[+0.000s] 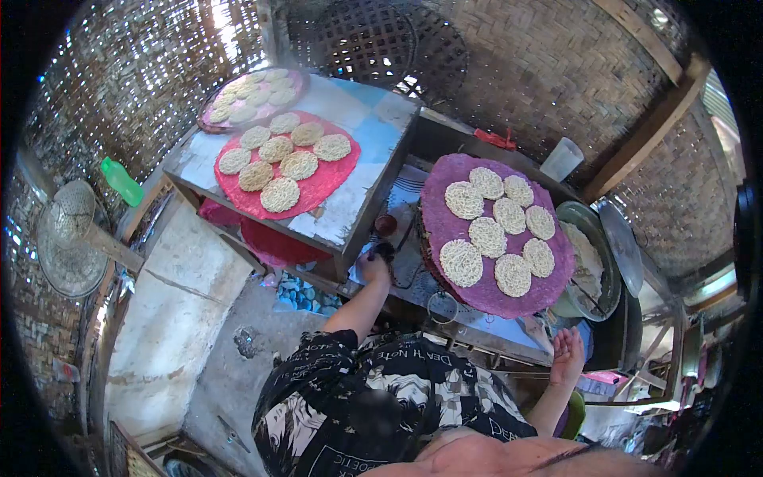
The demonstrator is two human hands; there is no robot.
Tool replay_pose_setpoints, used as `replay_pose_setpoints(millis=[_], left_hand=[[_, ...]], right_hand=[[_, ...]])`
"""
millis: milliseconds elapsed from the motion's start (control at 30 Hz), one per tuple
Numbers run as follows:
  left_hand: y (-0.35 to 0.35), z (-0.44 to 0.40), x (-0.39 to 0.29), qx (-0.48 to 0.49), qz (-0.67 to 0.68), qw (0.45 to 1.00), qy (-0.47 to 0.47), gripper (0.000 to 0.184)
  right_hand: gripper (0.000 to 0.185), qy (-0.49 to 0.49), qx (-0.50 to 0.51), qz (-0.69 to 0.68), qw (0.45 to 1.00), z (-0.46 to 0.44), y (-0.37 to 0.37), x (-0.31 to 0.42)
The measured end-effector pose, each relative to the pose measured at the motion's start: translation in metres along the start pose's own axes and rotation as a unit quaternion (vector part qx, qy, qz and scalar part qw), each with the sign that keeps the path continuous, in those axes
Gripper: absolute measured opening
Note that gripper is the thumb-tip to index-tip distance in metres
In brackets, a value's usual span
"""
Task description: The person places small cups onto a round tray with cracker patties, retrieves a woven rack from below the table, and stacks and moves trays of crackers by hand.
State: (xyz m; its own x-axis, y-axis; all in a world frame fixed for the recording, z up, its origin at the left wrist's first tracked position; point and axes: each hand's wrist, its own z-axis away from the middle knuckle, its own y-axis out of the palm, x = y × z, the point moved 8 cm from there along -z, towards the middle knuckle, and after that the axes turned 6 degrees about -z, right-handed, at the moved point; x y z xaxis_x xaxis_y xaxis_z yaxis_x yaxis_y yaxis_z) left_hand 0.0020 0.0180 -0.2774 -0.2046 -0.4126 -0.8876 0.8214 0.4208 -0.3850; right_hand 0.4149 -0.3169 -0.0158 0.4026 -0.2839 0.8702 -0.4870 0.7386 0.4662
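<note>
Perhaps our half-open, empty right hand point(567, 357) could jog the nearby purple cloth point(447, 169), shifting discs point(509, 215); left of it, whether our left hand point(374, 269) grips anything, we can't tell.

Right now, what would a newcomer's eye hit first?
Probably the purple cloth covered in pale discs, right of centre. Next, the red cloth with similar discs, on the table at upper left. Then the bright green bottle, far left.
</note>
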Motion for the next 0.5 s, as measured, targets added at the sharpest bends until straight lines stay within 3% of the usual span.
replay_pose_setpoints(millis=[100,133,233,333,433,500], left_hand=[[0.020,-0.010,0.034,0.007,0.305,0.950,-0.063,0.029],[0.007,-0.002,0.024,-0.004,0.310,0.949,-0.054,0.027],[-0.016,0.045,-0.018,0.192,0.459,0.849,-0.179,0.033],[-0.037,0.065,-0.041,0.309,0.495,0.799,-0.147,0.034],[-0.050,0.081,-0.049,0.394,0.533,0.727,-0.182,0.042],[-0.068,0.092,-0.059,0.403,0.519,0.734,-0.174,0.049]], right_hand=[[0.034,-0.003,-0.011,-0.002,1.000,0.002,0.010,0.007],[0.033,-0.004,-0.008,-0.001,1.000,0.002,0.014,0.010],[0.029,-0.018,0.016,0.000,1.000,-0.001,0.033,0.016],[0.026,-0.071,0.064,0.014,0.995,0.002,0.071,0.031],[0.022,-0.141,0.139,0.034,0.980,0.012,0.122,0.042],[0.020,-0.178,0.201,0.068,0.961,0.030,0.167,0.045]])
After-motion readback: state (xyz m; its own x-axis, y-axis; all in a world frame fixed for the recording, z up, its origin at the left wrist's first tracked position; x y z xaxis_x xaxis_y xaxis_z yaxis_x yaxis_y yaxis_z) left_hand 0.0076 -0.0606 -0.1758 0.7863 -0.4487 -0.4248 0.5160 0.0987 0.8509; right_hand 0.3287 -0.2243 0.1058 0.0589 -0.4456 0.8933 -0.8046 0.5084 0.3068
